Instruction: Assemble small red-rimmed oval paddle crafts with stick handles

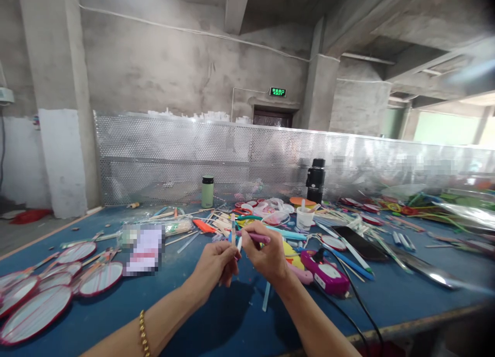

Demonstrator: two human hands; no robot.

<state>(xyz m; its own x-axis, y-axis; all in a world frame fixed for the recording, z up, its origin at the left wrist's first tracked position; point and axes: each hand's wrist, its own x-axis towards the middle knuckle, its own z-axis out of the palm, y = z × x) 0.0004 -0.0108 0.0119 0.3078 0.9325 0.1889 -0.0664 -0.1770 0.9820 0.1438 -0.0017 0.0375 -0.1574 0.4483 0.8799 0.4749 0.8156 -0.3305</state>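
1. Location: the thin stick (233, 228) is held above the blue table (240, 316), in front of the person, between both hands. It stands roughly upright, with its upper end projecting above the grip.
2. Left hand (214, 267): closed in a pinch. Its fingertips (233, 254) meet the lower end of the stick. A bead bracelet (144, 334) sits on this forearm, well behind the grip.
3. Right hand (266, 254): closed around a pink pen-like tool (257, 237). The tool lies nearly level, its tip pointing toward the stick just above the left-hand pinch. Whether the tip touches the stick cannot be told.
4. Handling estimate: the stick appears light, narrow and stiff, likely plastic or split wood. It should need only a fingertip pinch. Its smooth, slim body may roll or slip between the pads.
5. Recommended hold: grip the stick near the lower end, as shown, leaving the upper length free. A long thin piece may flex or snap if pressed sideways far above the grip.
6. Surroundings: to the left of the grip lie round red-rimmed fans (36, 310). To the right rests a magenta device (327, 275) with a black cable (359, 305). Beyond the grip stand a white cup (304, 218) and a green flask (208, 192).
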